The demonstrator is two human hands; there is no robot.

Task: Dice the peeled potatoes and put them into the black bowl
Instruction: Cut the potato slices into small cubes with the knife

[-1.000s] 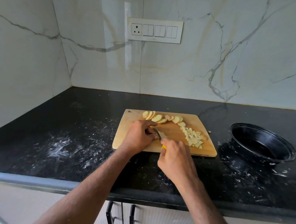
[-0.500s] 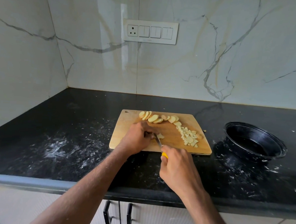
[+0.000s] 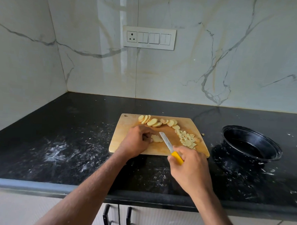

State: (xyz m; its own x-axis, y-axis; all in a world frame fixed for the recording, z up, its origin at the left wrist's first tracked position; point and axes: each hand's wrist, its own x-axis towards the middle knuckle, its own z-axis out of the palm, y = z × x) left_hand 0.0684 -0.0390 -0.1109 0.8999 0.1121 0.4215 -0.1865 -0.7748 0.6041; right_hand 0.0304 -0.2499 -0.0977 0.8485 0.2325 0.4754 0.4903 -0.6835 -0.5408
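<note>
A wooden cutting board [image 3: 126, 128] lies on the black counter. Round potato slices [image 3: 156, 121] line its far edge, and a pile of diced pieces [image 3: 186, 139] sits on its right side. My left hand [image 3: 136, 141] holds a small stack of slices [image 3: 157, 138] down on the board with curled fingers. My right hand [image 3: 191, 168] grips a yellow-handled knife [image 3: 166, 143], its blade lifted just right of that stack. The black bowl [image 3: 251, 145] stands to the right of the board with no potato visible inside.
The black counter [image 3: 65, 142] is smeared with white specks and streaks left of the board and around the bowl. One stray potato bit [image 3: 202, 134] lies off the board's right edge. A switch panel [image 3: 149, 38] is on the marble wall behind. Cabinet handles [image 3: 116, 217] are below.
The knife has lifted and drawn back to the right off the slices, so the whole blade now shows. My left hand stays on the stack. The camera view has shifted slightly.
</note>
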